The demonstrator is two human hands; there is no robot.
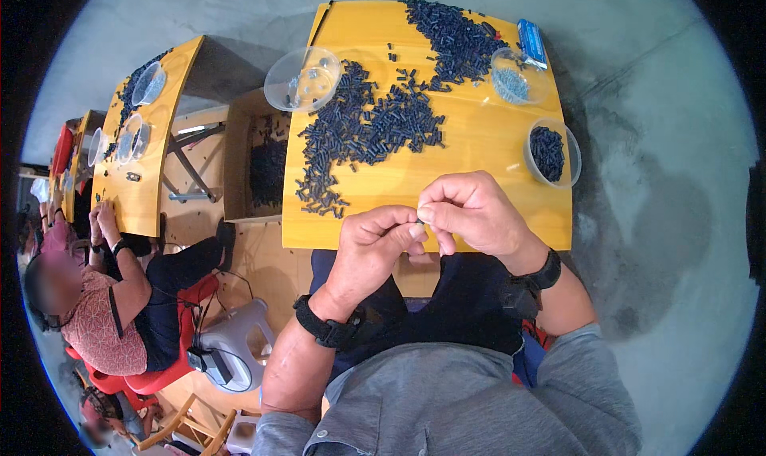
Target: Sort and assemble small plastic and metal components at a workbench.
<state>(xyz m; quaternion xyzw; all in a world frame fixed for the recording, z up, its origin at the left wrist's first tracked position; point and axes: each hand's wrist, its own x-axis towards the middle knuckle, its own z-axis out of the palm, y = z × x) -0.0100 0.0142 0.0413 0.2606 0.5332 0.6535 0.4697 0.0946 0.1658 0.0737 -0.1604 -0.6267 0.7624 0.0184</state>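
Just over the front edge of the yellow table (495, 228), my two hands meet at the fingertips. My left hand (371, 248) is closed in a pinch on a small dark piece (420, 221). From the other side my right hand (475, 217) pinches at the same spot, thumb against forefinger. Most of the piece is hidden by the fingers, so its kind cannot be made out. Beyond my hands, a heap of short black cylindrical pieces (379, 125) spreads across the left and middle of the table.
A second black heap (455, 41) lies at the far edge, by a blue box (531, 43). Clear plastic tubs stand around: one at left (275, 77), one with pale small parts (511, 85), one with black pieces (547, 153). Left are a carton (238, 169) and a seated person (112, 312).
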